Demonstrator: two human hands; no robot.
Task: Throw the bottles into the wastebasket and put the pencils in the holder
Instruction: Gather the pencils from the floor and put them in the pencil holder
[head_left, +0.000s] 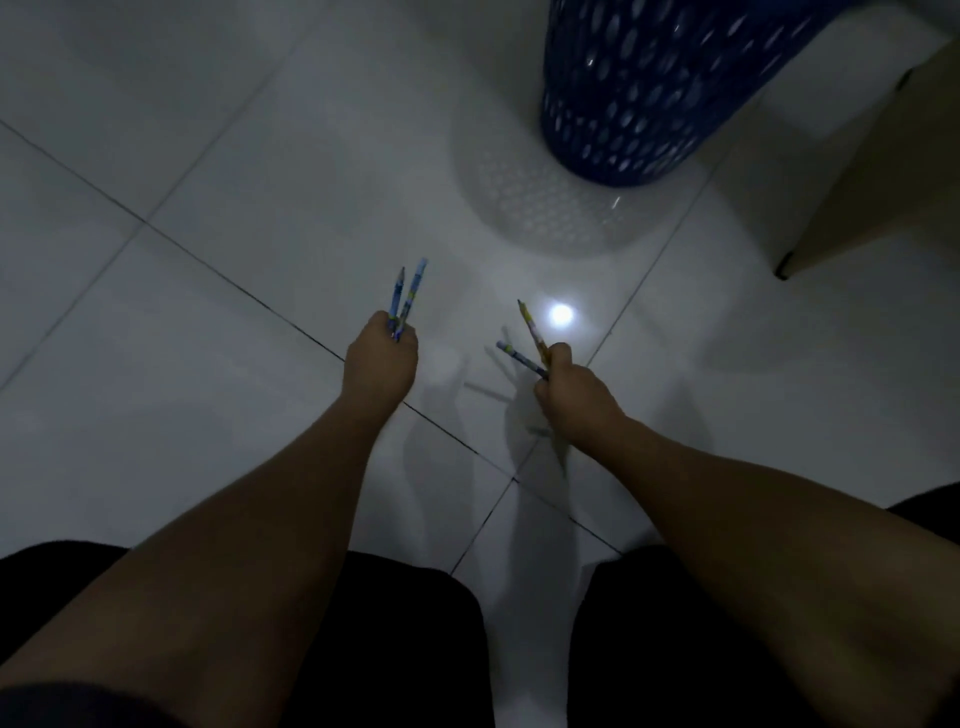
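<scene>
Head view: left hand (382, 358) grips two blue pencils (408, 299), right hand (571, 395) grips two more (532, 338), all pointing up-frame toward the wastebasket (649, 93) upper right; holder not visible, right hand nearer the basket.

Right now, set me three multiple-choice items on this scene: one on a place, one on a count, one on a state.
1. Where does the blue wastebasket stand?
A. on the tiled floor, ahead and to the right
B. on the person's lap
C. behind the left arm

2. How many pencils does the left hand hold?
A. none
B. two
C. five

3. What is the right hand doing?
A. lying flat and open
B. gripping a bottle
C. closed on pencils

Answers:
1 A, its base rests on the white floor.
2 B, two blue pencils stick up from the fist.
3 C, a yellow pencil and a blue pencil jut from it.
</scene>
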